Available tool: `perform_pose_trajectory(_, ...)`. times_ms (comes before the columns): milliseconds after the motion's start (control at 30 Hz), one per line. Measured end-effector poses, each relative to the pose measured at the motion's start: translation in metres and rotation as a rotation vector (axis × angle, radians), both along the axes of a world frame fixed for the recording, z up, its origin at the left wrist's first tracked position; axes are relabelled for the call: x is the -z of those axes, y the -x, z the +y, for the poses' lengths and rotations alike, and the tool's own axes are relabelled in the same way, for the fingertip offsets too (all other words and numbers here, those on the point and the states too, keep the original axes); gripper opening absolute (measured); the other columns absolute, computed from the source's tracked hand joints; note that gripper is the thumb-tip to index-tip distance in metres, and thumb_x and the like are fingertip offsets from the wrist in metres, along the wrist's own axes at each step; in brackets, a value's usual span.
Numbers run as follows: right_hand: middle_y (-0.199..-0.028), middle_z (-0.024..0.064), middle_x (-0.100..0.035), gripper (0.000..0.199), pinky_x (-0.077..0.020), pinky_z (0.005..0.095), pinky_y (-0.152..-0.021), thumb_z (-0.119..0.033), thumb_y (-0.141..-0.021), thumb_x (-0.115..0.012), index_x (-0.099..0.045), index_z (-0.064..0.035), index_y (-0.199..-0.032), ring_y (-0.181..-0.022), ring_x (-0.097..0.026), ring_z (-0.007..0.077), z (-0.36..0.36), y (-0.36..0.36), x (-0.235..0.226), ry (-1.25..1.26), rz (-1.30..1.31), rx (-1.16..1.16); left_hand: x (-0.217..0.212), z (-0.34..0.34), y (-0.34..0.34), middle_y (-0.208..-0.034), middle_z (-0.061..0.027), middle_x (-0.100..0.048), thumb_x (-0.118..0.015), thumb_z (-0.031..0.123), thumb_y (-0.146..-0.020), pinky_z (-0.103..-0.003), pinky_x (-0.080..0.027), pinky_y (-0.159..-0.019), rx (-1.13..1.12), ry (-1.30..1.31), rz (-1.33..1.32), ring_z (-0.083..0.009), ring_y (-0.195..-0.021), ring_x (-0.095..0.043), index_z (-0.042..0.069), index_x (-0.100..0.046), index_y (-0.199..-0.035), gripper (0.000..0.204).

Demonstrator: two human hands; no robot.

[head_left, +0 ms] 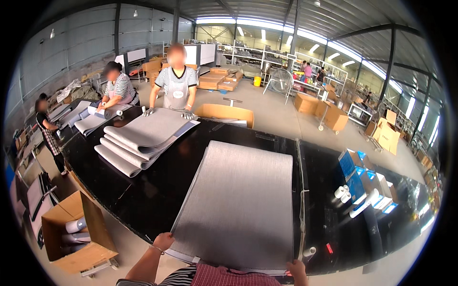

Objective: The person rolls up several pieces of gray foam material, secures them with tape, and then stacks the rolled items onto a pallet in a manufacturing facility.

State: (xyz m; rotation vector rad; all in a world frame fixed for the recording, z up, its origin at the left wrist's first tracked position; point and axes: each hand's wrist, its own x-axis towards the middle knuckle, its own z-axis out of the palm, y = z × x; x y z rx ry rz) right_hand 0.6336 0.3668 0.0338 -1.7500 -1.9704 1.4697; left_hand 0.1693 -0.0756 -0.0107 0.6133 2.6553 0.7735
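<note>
A large grey textured mat lies on the black table before me, its far end looking folded over and its near edge close to my body. My left hand is closed on the mat's near left corner. At the near right corner, my right hand is closed on the mat's edge, its fingers partly hidden. Some pale layer shows under the near left edge. Just right of my right hand stands a small white roll, with a small red object beyond it.
Across the black table, a gloved co-worker touches a stack of folded grey mats. Another person handles rolls farther left. Blue-and-white boxes and white rolls stand at right. A carton of rolls sits lower left.
</note>
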Motion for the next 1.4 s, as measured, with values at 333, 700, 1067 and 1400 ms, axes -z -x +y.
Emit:
perform_pose_trajectory(333,-0.075,0.0099,-0.064,0.008,-0.0563,0.0370,-0.054,-0.008,-0.092,-0.056,-0.058,-0.0015,-0.087,-0.060,-0.064,0.0248,0.005,0.038,-0.050,0.546,0.909,0.446,-0.018,-0.019,-0.039,-0.090,-0.0102,-0.068,-0.063,0.033,-0.093,-0.039,-0.058,-0.073,-0.646,-0.903,-0.615,-0.0238,-0.080,-0.067,0.006,-0.066,-0.118,0.036)
perform_pose_trajectory(700,-0.100,0.0206,-0.070,0.035,-0.0620,0.0390,-0.087,-0.005,-0.099,-0.032,-0.059,0.0144,-0.109,-0.095,-0.071,0.0302,0.089,0.107,-0.049,0.560,1.389,0.631,-0.169,0.069,-0.077,-0.129,-0.0135,-0.061,-0.063,0.005,-0.088,-0.045,-0.045,-0.106,0.123,-0.951,0.159,-0.0303,-0.126,-0.056,0.007,-0.058,-0.128,0.041)
perform_pose_trajectory(1067,-0.101,0.0217,-0.069,0.030,-0.0624,0.0396,-0.083,-0.012,-0.100,-0.042,-0.059,0.0127,-0.106,-0.091,-0.071,0.0316,0.098,0.106,-0.058,0.630,1.389,0.770,-0.188,0.168,-0.079,-0.139,-0.0073,-0.049,-0.075,0.021,-0.078,-0.056,-0.025,-0.116,0.496,-0.171,0.878,-0.0255,-0.136,-0.041,0.012,-0.044,-0.145,0.074)
perform_pose_trajectory(1400,-0.132,0.0170,-0.057,0.041,-0.0350,0.0546,-0.110,-0.016,-0.085,-0.067,-0.058,-0.0057,-0.123,-0.131,-0.049,0.0364,-0.074,0.153,-0.109,-0.951,0.521,-0.529,-0.116,0.158,-0.048,-0.118,-0.0098,-0.062,-0.076,0.041,-0.079,-0.043,-0.040,-0.100,0.543,0.127,0.518,-0.0275,-0.114,-0.057,0.009,-0.047,-0.137,0.073)
